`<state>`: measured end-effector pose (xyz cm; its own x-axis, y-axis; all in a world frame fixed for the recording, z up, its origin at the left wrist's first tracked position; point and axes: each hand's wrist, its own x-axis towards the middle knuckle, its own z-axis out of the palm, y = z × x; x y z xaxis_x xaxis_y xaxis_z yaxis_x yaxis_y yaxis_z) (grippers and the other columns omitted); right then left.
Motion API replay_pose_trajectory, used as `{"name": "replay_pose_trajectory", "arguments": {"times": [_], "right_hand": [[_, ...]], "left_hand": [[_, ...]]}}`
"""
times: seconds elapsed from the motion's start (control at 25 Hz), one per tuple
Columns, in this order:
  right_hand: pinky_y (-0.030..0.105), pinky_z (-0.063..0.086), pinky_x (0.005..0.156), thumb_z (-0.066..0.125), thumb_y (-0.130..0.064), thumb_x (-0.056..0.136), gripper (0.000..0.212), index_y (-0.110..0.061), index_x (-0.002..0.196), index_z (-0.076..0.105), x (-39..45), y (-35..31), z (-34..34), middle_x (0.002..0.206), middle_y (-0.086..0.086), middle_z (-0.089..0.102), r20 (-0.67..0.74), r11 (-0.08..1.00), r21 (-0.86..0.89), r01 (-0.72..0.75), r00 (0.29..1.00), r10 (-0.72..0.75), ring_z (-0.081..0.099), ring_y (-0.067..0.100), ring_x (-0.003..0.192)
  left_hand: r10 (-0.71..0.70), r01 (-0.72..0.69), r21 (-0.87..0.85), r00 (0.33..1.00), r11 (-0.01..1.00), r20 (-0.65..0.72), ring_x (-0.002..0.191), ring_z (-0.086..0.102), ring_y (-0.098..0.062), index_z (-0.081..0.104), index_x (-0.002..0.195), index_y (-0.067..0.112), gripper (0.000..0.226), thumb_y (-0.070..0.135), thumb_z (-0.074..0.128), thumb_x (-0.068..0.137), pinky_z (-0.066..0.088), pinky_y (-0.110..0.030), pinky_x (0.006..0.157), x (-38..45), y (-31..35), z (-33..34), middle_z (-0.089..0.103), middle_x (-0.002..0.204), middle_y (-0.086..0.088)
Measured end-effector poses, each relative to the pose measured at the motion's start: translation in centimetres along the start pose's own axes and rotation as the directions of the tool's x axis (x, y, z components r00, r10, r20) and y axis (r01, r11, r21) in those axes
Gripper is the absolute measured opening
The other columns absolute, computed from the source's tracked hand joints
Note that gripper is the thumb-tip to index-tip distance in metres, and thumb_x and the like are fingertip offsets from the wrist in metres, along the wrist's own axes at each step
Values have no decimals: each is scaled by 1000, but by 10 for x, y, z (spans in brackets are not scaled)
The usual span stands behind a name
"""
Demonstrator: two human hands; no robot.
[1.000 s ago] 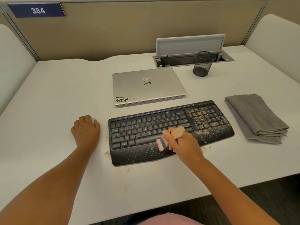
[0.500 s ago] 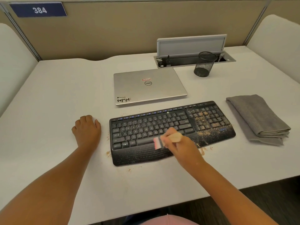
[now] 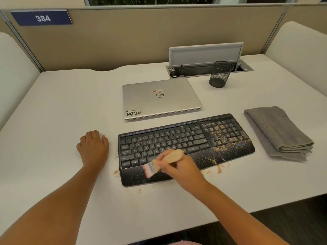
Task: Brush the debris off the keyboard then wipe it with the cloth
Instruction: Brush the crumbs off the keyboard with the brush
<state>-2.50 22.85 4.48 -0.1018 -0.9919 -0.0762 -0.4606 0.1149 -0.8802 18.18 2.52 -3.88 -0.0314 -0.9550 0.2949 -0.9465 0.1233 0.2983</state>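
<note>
Wooden-handled brush (image 3: 164,160) gripped in right hand (image 3: 180,169), fingers curled round the pale handle, blurred pink-white bristles down on the palm rest of black keyboard (image 3: 185,147) near its left half. Shifted left since a second ago: bristles then sat nearer the middle of the palm rest, now closer to the left end. Brush head blurred; exact contact with the surface hard to tell.

Left hand (image 3: 92,147) on white desk (image 3: 53,121) just beside the keyboard's left edge, holding nothing, fingers loosely curled under; same spot as before.

Tan debris (image 3: 221,137) still thick over the number pad and right end of the palm rest, unchanged. Smaller scatter on the desk at the front left corner and along the front right edge of the keyboard.

Grey cloth (image 3: 277,133) folded, lying to the right of the keyboard, apart from it, untouched. Closed silver laptop (image 3: 161,98) behind the keyboard; black mesh pen cup (image 3: 220,74) further back to the right.
</note>
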Motion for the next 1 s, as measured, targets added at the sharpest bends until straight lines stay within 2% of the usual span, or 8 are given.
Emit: {"name": "replay_pose_trajectory", "arguments": {"times": [0.2, 0.4, 0.52, 0.6, 0.72, 0.84, 0.92, 1.0], "right_hand": [[24, 40, 56, 49, -42, 94, 23, -27, 105, 61, 17, -30, 29, 88, 1, 68, 182, 991, -104, 87, 981, -67, 50, 7, 64], [20, 44, 53, 33, -42, 100, 32, -21, 98, 58, 10, -18, 7, 70, -7, 57, 75, 931, -362, 40, 997, -14, 48, 3, 56], [33, 54, 64, 20, -48, 99, 50, -15, 84, 54, 8, -3, -26, 73, 3, 64, -99, 851, -519, -82, 994, 36, 62, 16, 63], [33, 52, 61, 23, -41, 101, 40, -16, 80, 47, 5, 6, -33, 67, 3, 60, -158, 855, -504, -119, 986, 45, 59, 18, 59], [19, 39, 46, 28, -38, 101, 28, -25, 84, 45, 2, -1, -18, 61, -8, 50, -40, 926, -376, 46, 997, -66, 45, 7, 49], [12, 32, 48, 29, -42, 100, 22, -30, 89, 44, 6, 0, -5, 67, -9, 54, 19, 919, -378, 112, 993, -113, 46, 4, 54], [12, 35, 48, 23, -45, 99, 27, -30, 88, 42, 7, 6, -14, 64, -11, 51, -34, 886, -458, 72, 995, -98, 46, 3, 51], [14, 39, 48, 11, -54, 92, 44, -26, 86, 43, 7, 11, -32, 62, -8, 51, -136, 846, -533, -16, 988, -67, 45, 4, 49]], "left_hand": [[6, -6, -9, 1000, 1000, -20, 97, 50, -44, 57, 106, -5, 25, 13, 50, 91, 38, -52, 82, -3, -2, 1, 58, 103, -26], [6, -6, -14, 1000, 1000, -23, 95, 51, -44, 58, 104, -5, 24, 13, 50, 90, 39, -52, 80, -6, -3, 1, 59, 101, -25], [25, -25, -5, 999, 1000, -35, 88, 54, -45, 59, 99, -5, 34, 21, 40, 89, 41, -52, 74, 3, 6, -5, 60, 95, -26], [45, -44, 25, 999, 999, -21, 85, 55, -45, 60, 96, -6, 44, 27, 33, 83, 42, -52, 71, 0, 3, -2, 60, 91, -26], [50, -50, 37, 999, 998, -2, 86, 55, -45, 59, 97, -5, 44, 27, 33, 83, 42, -52, 72, -3, 4, -4, 60, 93, -27], [27, -27, 19, 1000, 999, -2, 89, 54, -44, 60, 99, -4, 43, 27, 34, 83, 41, -51, 74, -2, 5, -5, 60, 94, -25], [19, -19, 15, 1000, 1000, -7, 89, 54, -44, 60, 99, -4, 42, 26, 35, 84, 41, -51, 75, -3, 5, -6, 60, 95, -25], [9, -8, 12, 1000, 1000, -12, 89, 54, -44, 60, 99, -4, 36, 22, 38, 87, 41, -51, 75, -3, 5, -6, 60, 96, -25]]}}
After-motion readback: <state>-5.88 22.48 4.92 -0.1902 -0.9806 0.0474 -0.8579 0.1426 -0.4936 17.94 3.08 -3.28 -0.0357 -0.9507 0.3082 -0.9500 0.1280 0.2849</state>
